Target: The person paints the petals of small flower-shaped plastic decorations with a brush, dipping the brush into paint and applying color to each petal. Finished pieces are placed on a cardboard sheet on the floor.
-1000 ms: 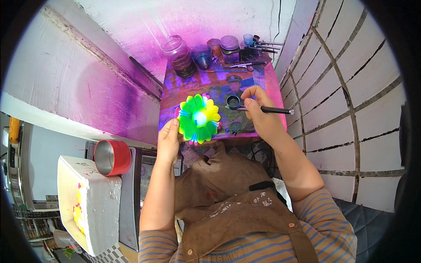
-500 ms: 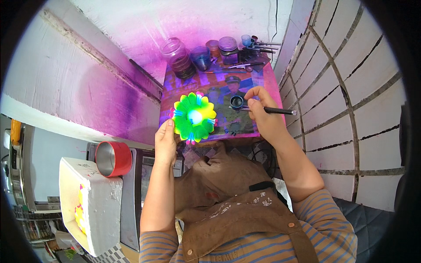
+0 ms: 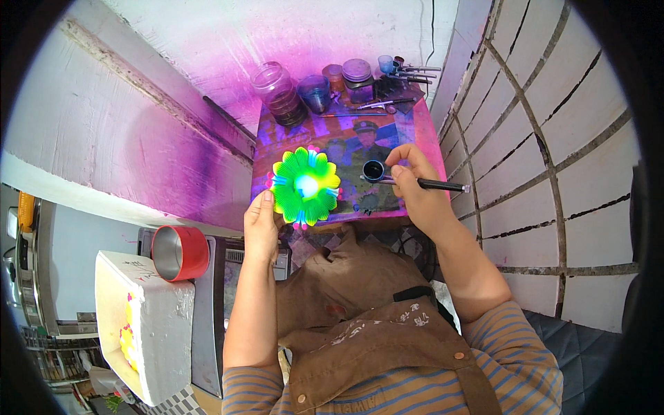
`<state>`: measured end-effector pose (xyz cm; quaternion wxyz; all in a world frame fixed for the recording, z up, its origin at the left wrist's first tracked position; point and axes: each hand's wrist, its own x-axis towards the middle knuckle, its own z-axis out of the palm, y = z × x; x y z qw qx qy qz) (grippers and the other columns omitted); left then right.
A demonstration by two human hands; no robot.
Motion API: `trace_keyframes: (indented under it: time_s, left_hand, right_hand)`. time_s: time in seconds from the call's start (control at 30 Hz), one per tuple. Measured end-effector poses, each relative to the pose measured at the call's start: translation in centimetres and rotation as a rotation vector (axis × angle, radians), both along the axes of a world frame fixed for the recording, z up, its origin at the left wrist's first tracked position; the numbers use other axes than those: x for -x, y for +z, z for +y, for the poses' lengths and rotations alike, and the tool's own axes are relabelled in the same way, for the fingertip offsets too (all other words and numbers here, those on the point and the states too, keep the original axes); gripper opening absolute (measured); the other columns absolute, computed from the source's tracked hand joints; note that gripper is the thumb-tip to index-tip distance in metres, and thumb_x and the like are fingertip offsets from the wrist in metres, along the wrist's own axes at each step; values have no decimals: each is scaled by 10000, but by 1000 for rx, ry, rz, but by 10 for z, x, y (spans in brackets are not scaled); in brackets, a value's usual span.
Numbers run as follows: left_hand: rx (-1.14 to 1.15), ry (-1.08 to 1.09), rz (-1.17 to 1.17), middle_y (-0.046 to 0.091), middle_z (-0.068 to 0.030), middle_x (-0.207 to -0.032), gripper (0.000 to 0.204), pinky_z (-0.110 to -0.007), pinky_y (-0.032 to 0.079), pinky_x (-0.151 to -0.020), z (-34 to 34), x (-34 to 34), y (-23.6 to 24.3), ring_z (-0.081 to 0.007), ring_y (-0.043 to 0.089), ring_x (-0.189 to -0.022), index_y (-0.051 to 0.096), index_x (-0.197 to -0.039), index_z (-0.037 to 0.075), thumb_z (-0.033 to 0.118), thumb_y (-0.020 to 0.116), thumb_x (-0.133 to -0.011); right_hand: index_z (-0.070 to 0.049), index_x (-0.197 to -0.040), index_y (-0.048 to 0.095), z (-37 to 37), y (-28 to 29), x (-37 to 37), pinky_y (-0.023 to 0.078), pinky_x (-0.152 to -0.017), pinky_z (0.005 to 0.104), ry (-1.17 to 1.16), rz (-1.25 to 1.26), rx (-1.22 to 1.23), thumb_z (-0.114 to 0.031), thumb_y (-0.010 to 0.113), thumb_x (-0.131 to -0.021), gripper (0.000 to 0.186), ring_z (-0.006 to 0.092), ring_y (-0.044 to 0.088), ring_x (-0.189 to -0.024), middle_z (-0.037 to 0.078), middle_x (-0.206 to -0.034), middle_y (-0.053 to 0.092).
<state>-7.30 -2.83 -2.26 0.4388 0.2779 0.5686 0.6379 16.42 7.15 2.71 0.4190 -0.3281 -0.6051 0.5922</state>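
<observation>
At the table's near left, my left hand point(image 3: 261, 216) pinches the rim of a ruffled flower-shaped piece point(image 3: 309, 205). Its petals are green with yellow tips, with blue streaks and pink ends between them and a bright whitish centre. My right hand point(image 3: 417, 187) grips an airbrush point(image 3: 443, 185), its dark handle pointing right and its front end toward the flower. A small round cup of dark liquid point(image 3: 373, 171) sits on top of the airbrush. The fingers of my right hand are bent around the airbrush, and the exact place of the trigger finger is hard to make out. Airbrush and flower stay apart.
Along the table's back stand a clear jar point(image 3: 280, 97), a blue cup point(image 3: 315, 93) and a lidded jar point(image 3: 358, 79). More airbrushes point(image 3: 415, 75) lie at the back right. Walls close in on both sides. Lower left are a red pot point(image 3: 181, 253) and a white foam box point(image 3: 166, 318).
My right hand and the airbrush have shifted slightly toward me, and the cup tilts a little differently. The flower in my left hand is nearly still.
</observation>
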Motion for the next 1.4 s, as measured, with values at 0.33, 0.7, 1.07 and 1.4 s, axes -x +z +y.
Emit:
trace_keyframes:
  time_s: [0.33,0.7,1.07,1.4]
  left_hand:
    - [-15,58,-33,590,-27,-835,295,-241,445,-637,0,-2,2,-103,552,-699,563,-970,51,292,404,-907]
    - [-21,84,-59,603,-46,-878,295,-262,459,-651,0,-3,-2,-129,581,-731,535,-1008,57,298,404,-902]
    - [-221,225,-455,604,-50,-909,245,-247,487,-640,-70,-3,8,-125,590,-745,522,-1002,59,257,425,-895]
    - [-268,643,-617,603,-64,-909,257,-271,491,-672,-350,-50,-27,-148,594,-761,521,-1004,37,251,438,-890]
  right_hand:
    - [-56,-885,459,-1,-1,-1,285,-490,229,-12,-45,37,-144,463,-817,111,45,342,-538,-37,-582,371]
    - [-58,-883,463,-3,5,4,285,-493,237,23,-73,17,-158,462,-819,119,49,348,-553,-32,-592,372]
    - [-116,-865,485,-10,21,8,229,-427,178,-53,-12,34,-314,490,-857,198,16,315,-495,-78,-568,361]
    - [-91,-1109,454,-10,19,-13,155,-373,195,-159,28,99,-448,443,-851,440,32,211,-419,-68,-525,241]
